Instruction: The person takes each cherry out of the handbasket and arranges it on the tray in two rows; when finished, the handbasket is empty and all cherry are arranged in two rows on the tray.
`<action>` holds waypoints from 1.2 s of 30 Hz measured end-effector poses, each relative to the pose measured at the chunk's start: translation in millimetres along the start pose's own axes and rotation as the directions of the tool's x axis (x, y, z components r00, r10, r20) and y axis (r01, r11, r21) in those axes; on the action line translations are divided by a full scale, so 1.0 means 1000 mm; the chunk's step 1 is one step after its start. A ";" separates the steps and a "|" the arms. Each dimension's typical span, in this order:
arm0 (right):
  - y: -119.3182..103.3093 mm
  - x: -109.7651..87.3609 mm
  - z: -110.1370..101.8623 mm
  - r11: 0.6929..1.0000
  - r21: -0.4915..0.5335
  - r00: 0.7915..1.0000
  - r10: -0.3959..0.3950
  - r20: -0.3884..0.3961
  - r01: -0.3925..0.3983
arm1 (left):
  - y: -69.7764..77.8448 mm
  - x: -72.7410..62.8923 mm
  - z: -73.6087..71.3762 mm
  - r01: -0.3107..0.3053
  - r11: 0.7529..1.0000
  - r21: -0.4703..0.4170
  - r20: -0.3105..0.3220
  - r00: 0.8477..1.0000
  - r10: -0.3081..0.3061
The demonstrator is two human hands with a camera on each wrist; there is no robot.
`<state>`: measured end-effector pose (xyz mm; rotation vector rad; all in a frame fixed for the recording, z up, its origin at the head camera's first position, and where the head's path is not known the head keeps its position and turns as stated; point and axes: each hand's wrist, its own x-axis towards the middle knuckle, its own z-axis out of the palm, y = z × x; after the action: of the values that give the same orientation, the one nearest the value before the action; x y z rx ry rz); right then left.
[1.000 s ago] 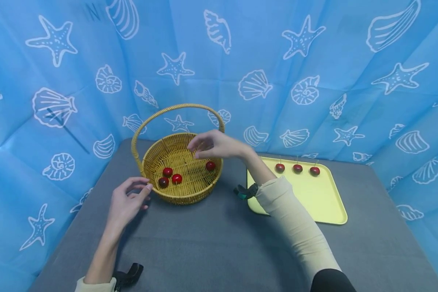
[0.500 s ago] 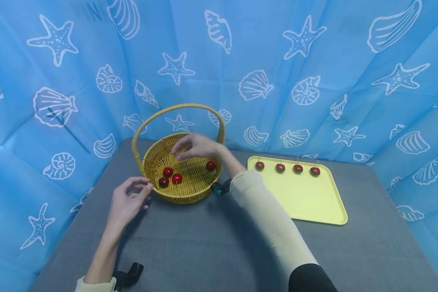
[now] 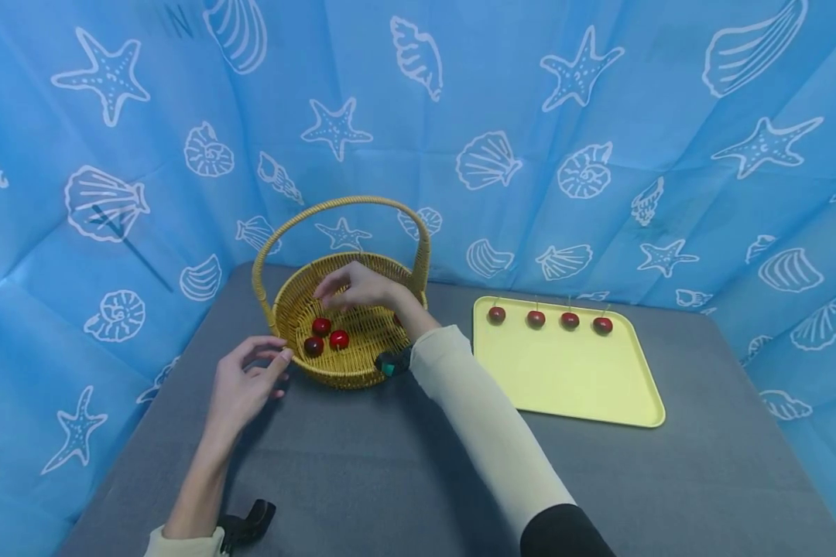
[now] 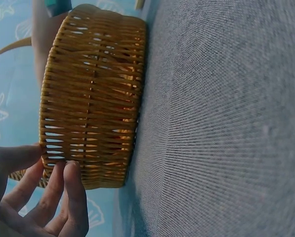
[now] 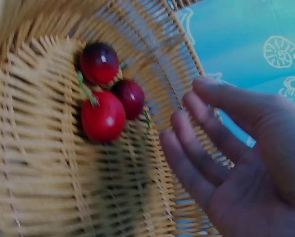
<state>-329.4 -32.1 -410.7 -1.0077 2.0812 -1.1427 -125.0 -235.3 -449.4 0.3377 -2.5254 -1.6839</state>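
Observation:
A round woven basket (image 3: 341, 379) with a tall arched handle stands on the left of the table. My left hand (image 3: 244, 383) pinches its near left rim, thumb on the rim and fingers against the outer wall in the left wrist view. Inside lie a dark cherry (image 3: 313, 346), a bright red cherry (image 3: 339, 340) and another red cherry (image 3: 321, 327), close together. Behind my right wrist a further cherry (image 3: 396, 319) is mostly hidden. Over the basket hovers my right hand (image 3: 358, 286), fingers loosely bent, apart from the cherries and holding nothing.
To the right lies a yellow tray (image 3: 571, 379), with several stemmed cherries (image 3: 536, 319) in a row along its far edge. A blue curtain (image 3: 418, 139) printed with shells and starfish hangs behind the grey-covered table (image 3: 362, 464).
My right hand has moved left across the basket, from its right side toward the clustered cherries. The tray's leftmost cherry, hidden by my arm earlier, now shows. My left hand stays at the rim.

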 end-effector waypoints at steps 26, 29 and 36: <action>0.007 0.006 0.011 0.970 0.101 0.968 0.206 0.143 -0.221 | -0.002 0.001 0.001 -0.023 1.000 -0.008 -0.008 1.000 0.023; 0.009 0.005 0.014 0.973 0.084 0.966 0.199 0.164 -0.215 | -0.001 0.001 0.001 -0.016 1.000 -0.010 -0.003 1.000 0.016; 0.010 0.007 0.019 0.983 0.042 0.956 0.166 0.240 -0.181 | -0.001 -0.001 -0.001 -0.017 1.000 -0.016 0.006 1.000 0.017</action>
<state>-322.4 -43.0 -429.4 -0.8658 1.8903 -0.9459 -123.7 -236.6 -449.7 0.3092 -2.5100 -1.7003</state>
